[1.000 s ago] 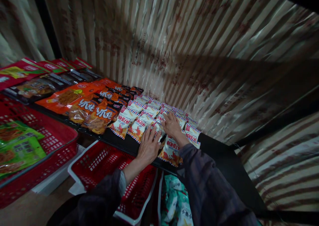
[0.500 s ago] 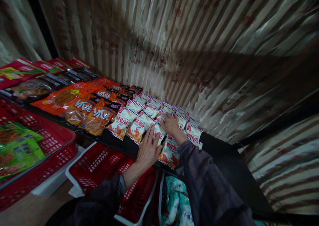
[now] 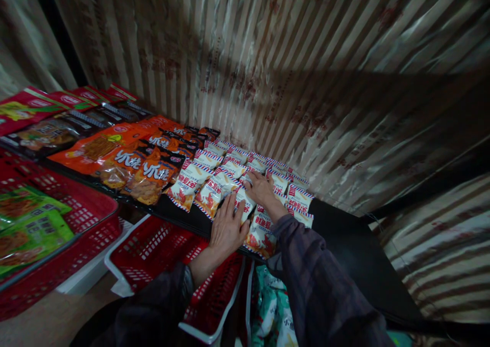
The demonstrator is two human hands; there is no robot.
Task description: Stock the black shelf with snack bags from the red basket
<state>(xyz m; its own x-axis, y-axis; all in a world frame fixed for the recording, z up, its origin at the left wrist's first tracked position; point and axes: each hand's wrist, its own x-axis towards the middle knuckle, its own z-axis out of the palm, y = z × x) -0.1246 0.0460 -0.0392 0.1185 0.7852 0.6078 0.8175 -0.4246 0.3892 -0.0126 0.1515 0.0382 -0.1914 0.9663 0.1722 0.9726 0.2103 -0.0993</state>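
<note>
Rows of white snack bags point(image 3: 186, 186) with striped edges and red lettering lie on a black shelf point(image 3: 344, 247). My left hand point(image 3: 227, 225) rests with its fingers spread and flat on a bag in the front row, partly covering it. Farther back, my right hand point(image 3: 262, 190) lies over bags in the middle rows, its fingers stretched out. Another front-row bag point(image 3: 261, 232) sits between my left hand and my right sleeve. Both palms face down, and neither hand grips a bag.
Orange-and-black snack packs point(image 3: 153, 176) lie left of the white bags, with dark packs point(image 3: 53, 132) and red packs point(image 3: 28, 107) beyond. Below the shelf are a red basket point(image 3: 153, 255), another red basket point(image 3: 92, 229) with green packs, and teal bags point(image 3: 268, 306). Striped sheeting point(image 3: 245, 46) hangs behind.
Both hands stay on nearly the same bags, pressing or smoothing without lifting any. The white bags sit slightly shifted, and the camera view has moved a little.
</note>
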